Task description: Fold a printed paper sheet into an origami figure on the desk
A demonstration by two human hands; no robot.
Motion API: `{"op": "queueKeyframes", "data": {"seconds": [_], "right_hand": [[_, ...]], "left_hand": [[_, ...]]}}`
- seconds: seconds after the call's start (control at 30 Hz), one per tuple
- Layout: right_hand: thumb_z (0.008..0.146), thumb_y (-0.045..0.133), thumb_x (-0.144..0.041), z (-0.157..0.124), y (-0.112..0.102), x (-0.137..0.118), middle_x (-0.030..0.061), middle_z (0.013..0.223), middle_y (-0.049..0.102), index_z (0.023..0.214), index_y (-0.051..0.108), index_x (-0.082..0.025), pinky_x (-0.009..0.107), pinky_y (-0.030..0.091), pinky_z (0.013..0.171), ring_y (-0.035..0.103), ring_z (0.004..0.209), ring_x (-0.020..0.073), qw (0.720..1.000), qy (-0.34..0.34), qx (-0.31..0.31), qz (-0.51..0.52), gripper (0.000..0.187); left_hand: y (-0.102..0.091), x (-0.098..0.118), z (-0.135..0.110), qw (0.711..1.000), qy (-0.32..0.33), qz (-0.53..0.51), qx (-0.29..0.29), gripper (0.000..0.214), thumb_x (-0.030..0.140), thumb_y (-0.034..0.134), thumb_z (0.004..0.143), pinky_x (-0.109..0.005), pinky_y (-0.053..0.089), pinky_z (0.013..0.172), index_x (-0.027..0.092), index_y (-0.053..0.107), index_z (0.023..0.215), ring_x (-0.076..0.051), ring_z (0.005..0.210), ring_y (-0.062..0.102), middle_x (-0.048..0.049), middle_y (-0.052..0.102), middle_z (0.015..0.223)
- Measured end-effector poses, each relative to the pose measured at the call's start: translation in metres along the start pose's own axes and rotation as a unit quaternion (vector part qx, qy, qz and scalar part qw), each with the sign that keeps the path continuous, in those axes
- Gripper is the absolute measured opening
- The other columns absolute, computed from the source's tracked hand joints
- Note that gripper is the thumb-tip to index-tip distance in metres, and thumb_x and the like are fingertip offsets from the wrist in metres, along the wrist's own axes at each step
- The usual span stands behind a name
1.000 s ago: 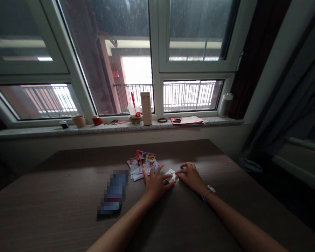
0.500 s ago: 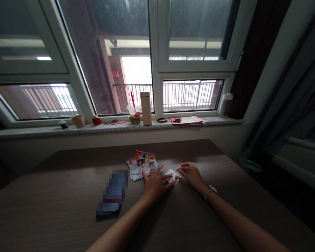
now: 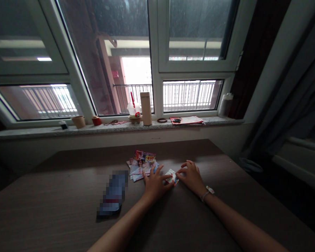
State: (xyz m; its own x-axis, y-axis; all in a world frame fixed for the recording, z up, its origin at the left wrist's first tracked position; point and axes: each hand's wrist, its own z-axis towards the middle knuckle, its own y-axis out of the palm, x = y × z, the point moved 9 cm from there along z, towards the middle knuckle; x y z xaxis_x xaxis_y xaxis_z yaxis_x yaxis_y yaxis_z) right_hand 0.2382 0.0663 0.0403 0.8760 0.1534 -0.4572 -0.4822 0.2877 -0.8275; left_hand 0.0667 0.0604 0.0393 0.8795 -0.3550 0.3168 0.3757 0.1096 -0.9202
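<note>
A small folded piece of printed paper (image 3: 170, 172), white with red, blue and orange patches, lies on the table between my hands. My left hand (image 3: 156, 185) is spread beside it, with the index finger and thumb resting on its left and near side. The other left fingers reach toward a loose pile of colourful printed papers (image 3: 143, 164). My right hand (image 3: 193, 176), with a bracelet at the wrist, has its thumb and index finger pinched at the folded paper's right edge. The fingertips partly cover that edge.
A pixelated dark blue object (image 3: 112, 194) lies left of my left arm on the brown table (image 3: 55, 196). Along the windowsill (image 3: 115, 128) stand a beige bottle (image 3: 146, 109), a drink cup with a red straw (image 3: 133, 110), a paper cup (image 3: 79, 121), scissors (image 3: 176, 120) on papers and a clear bottle (image 3: 225, 105).
My right hand has moved slightly left, and its thumb and index finger have come onto the folded paper's right edge. My left hand has stayed nearly still.
</note>
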Motion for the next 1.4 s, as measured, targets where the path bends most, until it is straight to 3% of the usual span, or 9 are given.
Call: {"op": "queueKeyframes", "data": {"seconds": [0.27, 0.7, 1.4], "right_hand": [[0.086, 0.066, -0.040, 0.002, 0.002, 0.000, 0.0060, 0.109, 0.063, 0.084, 0.079, -0.031, 0.047, 0.022, 0.115, 0.039, 0.132, 0.0287, 1.000, 0.027, 0.012, -0.009, 0.016], [0.088, 0.063, -0.036, -0.003, -0.002, -0.010, 0.0045, 0.110, 0.065, 0.082, 0.077, -0.029, 0.061, 0.008, 0.116, 0.035, 0.136, 0.0316, 0.999, 0.005, 0.031, -0.025, 0.016], [0.087, 0.062, -0.039, -0.011, 0.000, -0.009, 0.0057, 0.119, 0.064, 0.095, 0.076, -0.031, 0.066, 0.010, 0.115, 0.032, 0.141, 0.0346, 0.999, 0.028, -0.021, -0.006, 0.018]], "left_hand": [[0.002, -0.002, 0.001, 1.000, -0.003, -0.009, -0.003, 0.030, 0.060, 0.069, 0.081, -0.079, 0.004, 0.110, 0.048, 0.075, 0.108, -0.043, 0.141, 0.032, 0.0013, 0.048, 0.151], [0.003, -0.002, 0.001, 1.000, -0.002, -0.015, -0.009, 0.031, 0.061, 0.069, 0.080, -0.080, 0.001, 0.109, 0.049, 0.074, 0.109, -0.044, 0.142, 0.031, 0.0002, 0.047, 0.153], [0.005, -0.004, 0.000, 0.999, -0.003, -0.033, -0.022, 0.027, 0.056, 0.067, 0.085, -0.079, 0.002, 0.110, 0.049, 0.073, 0.110, -0.041, 0.144, 0.030, 0.0012, 0.045, 0.154]]}}
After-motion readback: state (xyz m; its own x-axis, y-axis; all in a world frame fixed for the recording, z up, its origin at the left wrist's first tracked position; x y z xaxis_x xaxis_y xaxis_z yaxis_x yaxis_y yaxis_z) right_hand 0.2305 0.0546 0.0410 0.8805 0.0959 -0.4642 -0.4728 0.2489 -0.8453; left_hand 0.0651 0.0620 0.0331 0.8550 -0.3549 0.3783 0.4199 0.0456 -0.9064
